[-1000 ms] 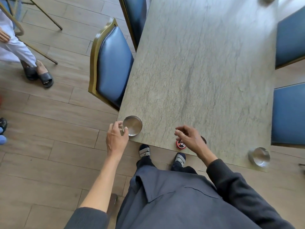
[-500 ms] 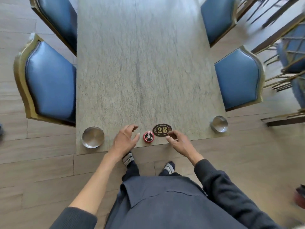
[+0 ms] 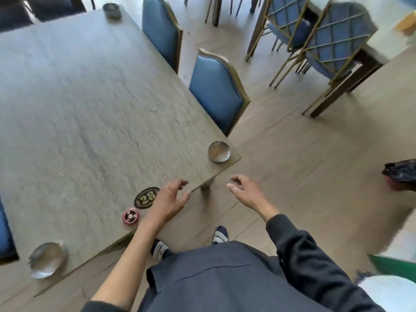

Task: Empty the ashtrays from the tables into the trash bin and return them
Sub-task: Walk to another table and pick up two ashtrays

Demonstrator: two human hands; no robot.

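Grey stone-look tabletop (image 3: 94, 104) across the left and centre, one near corner pointing right. Two blue padded chairs (image 3: 216, 91) tucked along its right edge; further chairs with lattice backs (image 3: 333, 39) well apart at the top right. Black bag-lined bin (image 3: 403, 174), partly cut off, on the floor at the right border.

Left hand (image 3: 170, 200) over the tabletop's near edge, fingers loosely curved and spread, holding nothing, just beside the oval number plate (image 3: 146, 197) marked 28. Right hand (image 3: 244, 191) out past the near right corner, above the floor, fingers loosely curled, empty.

Three ashtrays: a shiny metal ashtray (image 3: 219, 152) at the near right corner, apart from both hands; a blurred metal ashtray (image 3: 47, 260) at the near left corner; a dark ashtray (image 3: 111, 10) at the far right corner. Small round red call button (image 3: 130, 216) close to the near edge, just beside the number plate.
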